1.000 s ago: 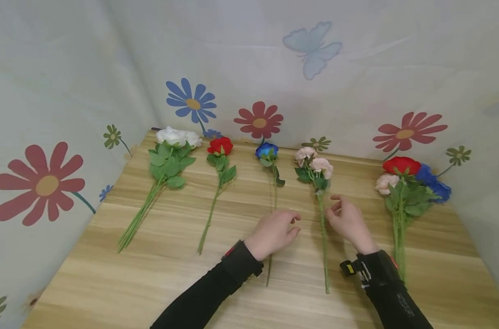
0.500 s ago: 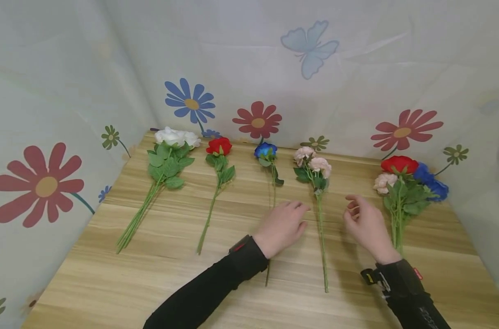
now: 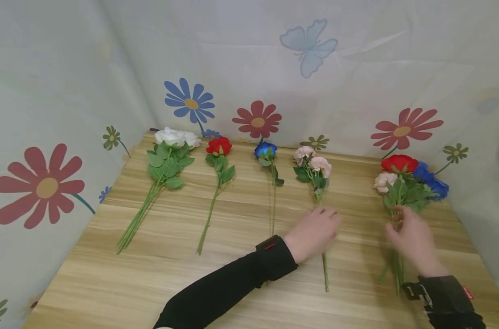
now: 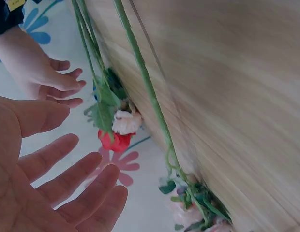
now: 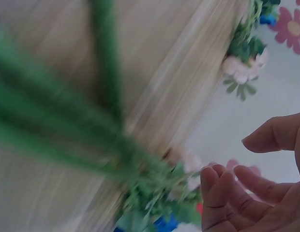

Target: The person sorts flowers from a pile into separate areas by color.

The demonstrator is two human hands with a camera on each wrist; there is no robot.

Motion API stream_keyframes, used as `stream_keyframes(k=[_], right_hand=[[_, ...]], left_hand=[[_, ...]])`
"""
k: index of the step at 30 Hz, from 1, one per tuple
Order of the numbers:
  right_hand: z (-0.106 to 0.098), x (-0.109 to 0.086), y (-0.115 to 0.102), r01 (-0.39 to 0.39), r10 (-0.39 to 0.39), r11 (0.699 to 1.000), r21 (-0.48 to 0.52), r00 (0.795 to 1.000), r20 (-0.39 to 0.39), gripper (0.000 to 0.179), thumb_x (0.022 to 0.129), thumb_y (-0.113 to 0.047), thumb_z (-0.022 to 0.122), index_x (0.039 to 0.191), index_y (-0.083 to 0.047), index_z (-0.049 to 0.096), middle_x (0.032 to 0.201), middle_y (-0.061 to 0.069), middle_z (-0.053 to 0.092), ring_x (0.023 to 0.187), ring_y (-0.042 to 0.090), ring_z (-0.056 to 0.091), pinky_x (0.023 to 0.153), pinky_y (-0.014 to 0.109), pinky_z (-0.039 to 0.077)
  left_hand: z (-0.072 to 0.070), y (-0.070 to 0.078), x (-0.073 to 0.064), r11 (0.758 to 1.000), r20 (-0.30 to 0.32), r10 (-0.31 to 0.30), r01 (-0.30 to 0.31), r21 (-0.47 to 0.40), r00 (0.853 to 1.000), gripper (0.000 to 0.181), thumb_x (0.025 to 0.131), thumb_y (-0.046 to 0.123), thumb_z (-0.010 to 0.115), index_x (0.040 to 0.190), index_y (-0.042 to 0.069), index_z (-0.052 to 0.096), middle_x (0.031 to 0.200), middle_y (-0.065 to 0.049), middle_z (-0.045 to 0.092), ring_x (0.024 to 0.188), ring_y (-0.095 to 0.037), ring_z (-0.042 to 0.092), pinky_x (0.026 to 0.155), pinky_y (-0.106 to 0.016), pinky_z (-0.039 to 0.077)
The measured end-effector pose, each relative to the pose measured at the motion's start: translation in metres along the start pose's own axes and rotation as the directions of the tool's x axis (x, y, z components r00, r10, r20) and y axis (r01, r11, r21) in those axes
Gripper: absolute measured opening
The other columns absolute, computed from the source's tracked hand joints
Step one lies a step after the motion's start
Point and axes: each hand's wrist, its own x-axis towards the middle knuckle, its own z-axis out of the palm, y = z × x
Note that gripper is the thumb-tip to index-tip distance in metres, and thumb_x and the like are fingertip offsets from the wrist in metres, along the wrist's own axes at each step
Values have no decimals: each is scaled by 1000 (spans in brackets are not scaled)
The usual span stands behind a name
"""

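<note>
My left hand hovers over the stem of the pale pink flower spray; in the left wrist view its fingers are spread and hold nothing. At the right, my right hand is beside the stems of a mixed bouquet of red, blue and pale pink blooms. The right wrist view has those green stems close to the camera, with the thumb apart from the loosely bent fingers. Whether the right hand touches the stems is hard to tell.
Left of the pink spray lie a single blue flower, a red rose and a white bunch with several stems. They lie on a wooden table. A flower-printed cloth hangs behind it.
The right hand has moved right, from beside the pink spray to the mixed bouquet. My left hand has shifted right, from the blue flower's stem to over the pink spray's stem.
</note>
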Motion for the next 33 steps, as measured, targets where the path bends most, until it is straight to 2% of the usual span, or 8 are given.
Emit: stream_keyframes(k=[2, 5, 10, 17, 21, 25, 33], right_hand=[[-4, -3, 8, -37, 38, 999, -18, 999, 26, 42, 83, -8, 61, 116, 15, 48, 87, 28, 59, 66, 36, 59, 48, 38, 42], [-9, -7, 17, -86, 88, 996, -29, 993, 83, 46, 86, -13, 61, 117, 17, 44, 89, 32, 58, 70, 40, 59, 51, 43, 45], [-16, -13, 25, -129, 134, 991, -36, 975, 177, 48, 89, -20, 60, 114, 18, 44, 92, 37, 59, 75, 46, 59, 57, 50, 48], [-18, -13, 34, -176, 184, 983, -55, 917, 353, 62, 94, -37, 54, 117, 19, 42, 92, 33, 62, 76, 43, 61, 61, 51, 48], [-16, -14, 35, -183, 193, 981, -62, 901, 390, 68, 94, -44, 53, 116, 20, 43, 88, 28, 64, 75, 40, 62, 61, 50, 48], [-13, -15, 36, -166, 183, 983, -78, 900, 396, 68, 92, -43, 56, 112, 22, 45, 84, 27, 65, 73, 39, 62, 62, 49, 49], [-9, -16, 36, -155, 179, 983, -95, 913, 367, 57, 90, -32, 60, 105, 21, 47, 78, 25, 64, 67, 35, 61, 57, 45, 48]], left_hand=[[0, 7, 1, 1000, 20, 20, -20, 12, 1000, 35, 97, 31, 51, 129, 18, 54, 128, 2, 53, 113, -15, 53, 89, -25, 48], [1, 14, 3, 999, 37, 37, -38, 23, 999, 32, 99, 29, 48, 128, 20, 55, 127, 3, 53, 112, -14, 53, 90, -25, 48], [3, 20, 3, 999, 34, 51, -51, 11, 998, 29, 99, 26, 45, 127, 23, 56, 125, 5, 54, 112, -14, 53, 94, -26, 45], [8, 21, -1, 998, 20, 53, -53, 18, 998, 31, 98, 27, 47, 128, 24, 54, 124, 5, 53, 110, -13, 53, 88, -26, 47], [9, 21, -1, 999, 41, 45, -46, 18, 998, 33, 98, 29, 48, 131, 25, 52, 125, 6, 52, 111, -13, 52, 89, -27, 47], [9, 21, -1, 999, 57, 44, -45, 17, 997, 34, 97, 30, 49, 131, 26, 52, 125, 7, 51, 111, -13, 52, 89, -27, 47], [8, 22, -1, 998, 61, 59, -61, 20, 996, 36, 97, 30, 50, 132, 26, 52, 126, 6, 51, 110, -14, 53, 89, -28, 47]])
